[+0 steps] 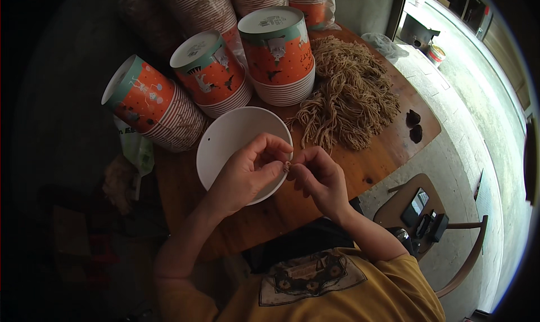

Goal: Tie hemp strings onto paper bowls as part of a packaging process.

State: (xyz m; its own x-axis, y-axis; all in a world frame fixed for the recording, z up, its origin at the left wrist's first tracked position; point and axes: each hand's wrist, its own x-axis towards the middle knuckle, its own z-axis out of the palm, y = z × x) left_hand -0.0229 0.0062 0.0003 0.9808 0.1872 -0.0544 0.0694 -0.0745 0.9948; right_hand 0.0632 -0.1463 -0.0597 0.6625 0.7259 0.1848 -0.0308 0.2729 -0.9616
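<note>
A white paper bucket (pixel 225 132) with a small dark hole in its wall lies in front of me on the table, its open mouth toward me. At its right rim, my left hand (pixel 247 173) has thumb and fingers pinched on a short bit of tan cord (pixel 287 166), which looks knotted. From the other side my right hand (pixel 322 181) pinches the same cord, thumb against forefinger. The fingers partly hide the cord and the rim. Just beyond my right hand spreads a large tangled heap of tan cords (pixel 354 91).
Upside-down stacks of orange-printed paper buckets (pixel 278 57) stand behind the white one, with plastic-wrapped stacks (pixel 202 7) farther back. Two small dark objects (pixel 414 125) lie near the right edge of the wooden table (pixel 388 159). A chair (pixel 405 201) at the right holds a phone (pixel 416 204).
</note>
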